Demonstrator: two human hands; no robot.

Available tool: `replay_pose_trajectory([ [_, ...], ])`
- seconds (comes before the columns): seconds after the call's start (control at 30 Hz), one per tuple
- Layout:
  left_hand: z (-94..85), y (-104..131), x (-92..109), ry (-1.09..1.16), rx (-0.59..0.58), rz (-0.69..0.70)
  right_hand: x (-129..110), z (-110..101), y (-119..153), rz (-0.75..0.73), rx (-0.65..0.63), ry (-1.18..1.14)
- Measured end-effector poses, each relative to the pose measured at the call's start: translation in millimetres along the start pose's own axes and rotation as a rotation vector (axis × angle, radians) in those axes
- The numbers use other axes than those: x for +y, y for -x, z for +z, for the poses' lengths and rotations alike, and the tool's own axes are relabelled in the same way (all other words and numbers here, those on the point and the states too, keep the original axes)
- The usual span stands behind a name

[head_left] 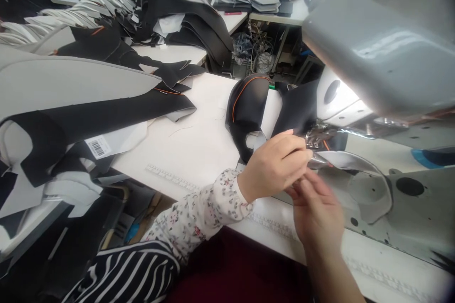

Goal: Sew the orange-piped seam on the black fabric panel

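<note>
White worktable [199,147] fills the middle of a crowded sewing workshop, and a grey sewing machine [377,57] stands at its right edge. At the near edge of the table, close to the machine, both hands meet at the needle area. The left hand [273,165], coming out of a flowered sleeve [202,213], is nearly closed: its fingertips pinch the edge of a black fabric piece [249,109] with orange piping. This piece lies partly on the table and partly on the machine bed, and its white underside curls up beside the presser foot [316,139]. The right hand [316,213] is just below, with the fingers bent and touching the same edge; how firmly it holds, I cannot tell, because this part is blurred.

To do this step well, I think the edge should be kept flat and straight under the foot, with the fingertips beside the needle and never in front of it.

On the left edge of the table lies a heap of black and white cut pieces [71,104], one with a barcode label [97,147].
</note>
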State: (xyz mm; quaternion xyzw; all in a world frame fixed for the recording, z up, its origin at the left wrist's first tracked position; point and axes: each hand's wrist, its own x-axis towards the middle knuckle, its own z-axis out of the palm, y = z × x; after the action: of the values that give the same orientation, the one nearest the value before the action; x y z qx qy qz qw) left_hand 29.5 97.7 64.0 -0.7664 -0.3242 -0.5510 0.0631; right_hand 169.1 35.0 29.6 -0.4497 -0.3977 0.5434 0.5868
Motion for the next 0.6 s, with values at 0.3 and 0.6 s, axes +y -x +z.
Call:
replay_pose_trajectory([
  [0.3, 11.1, 0, 7, -0.059, 0.083, -0.059, 57, 6, 2, 0.048, -0.306, 0.565],
  [0.6, 10.7, -3, 9, -0.054, 0.028, -0.140, 67, 4, 0, 0.018, -0.362, 0.745],
])
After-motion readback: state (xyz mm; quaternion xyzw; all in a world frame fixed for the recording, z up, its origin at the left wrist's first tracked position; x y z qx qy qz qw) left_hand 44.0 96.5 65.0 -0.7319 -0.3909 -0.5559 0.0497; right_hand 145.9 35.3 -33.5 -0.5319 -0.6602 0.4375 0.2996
